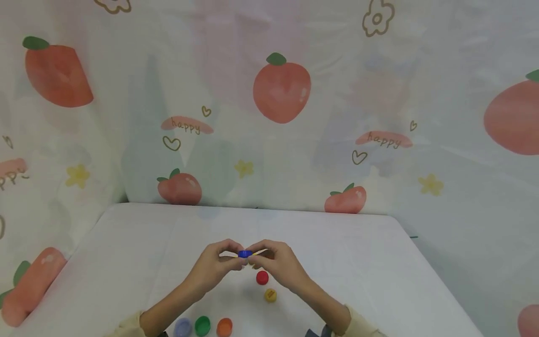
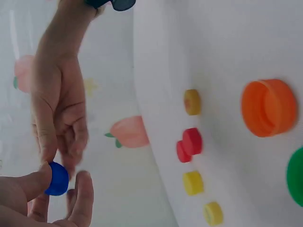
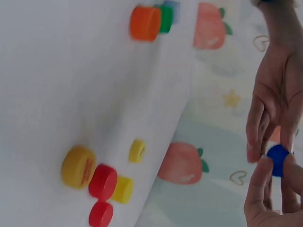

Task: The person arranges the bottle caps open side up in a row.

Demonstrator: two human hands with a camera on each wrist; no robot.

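Blue plastic cap (image 1: 245, 253), up off the bench (image 1: 358, 271) between my two hands: my left hand (image 1: 212, 264) pinches it from one side, my right hand (image 1: 281, 264) from the other. To handle it well, I'd pinch lightly at opposite edges, level my wrists so neither side twists it, and lower it only clear of the red cap (image 1: 262, 277) and yellow cap (image 1: 270, 295).

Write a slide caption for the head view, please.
Left hand and right hand pinch a blue cap between them above a white table.
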